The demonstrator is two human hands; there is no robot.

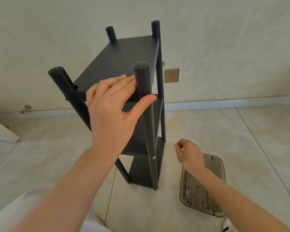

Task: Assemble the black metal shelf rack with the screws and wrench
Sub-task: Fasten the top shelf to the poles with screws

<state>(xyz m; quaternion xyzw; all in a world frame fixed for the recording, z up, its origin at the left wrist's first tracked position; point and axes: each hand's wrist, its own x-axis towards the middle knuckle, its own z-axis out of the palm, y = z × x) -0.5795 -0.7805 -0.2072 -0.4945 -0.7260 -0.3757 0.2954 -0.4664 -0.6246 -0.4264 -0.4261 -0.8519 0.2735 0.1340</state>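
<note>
The black metal shelf rack (122, 61) stands upright on the tiled floor, with several shelves between four round posts. My left hand (112, 108) lies with straight fingers on the near edge of the top shelf, its thumb against the near right post (145, 91). My right hand (187, 153) hovers low to the right of the rack, fingertips pinched together; something small may sit between them, but I cannot make it out. Screw heads show on the near left post (64, 97) and low on the near right post (153, 157).
A clear grey plastic tray (219, 166) sits on the floor at the right, under my right forearm, holding a small wrench (187, 192) and loose screws. A wall socket (172, 75) is behind the rack. A white board (2, 131) lies at the left.
</note>
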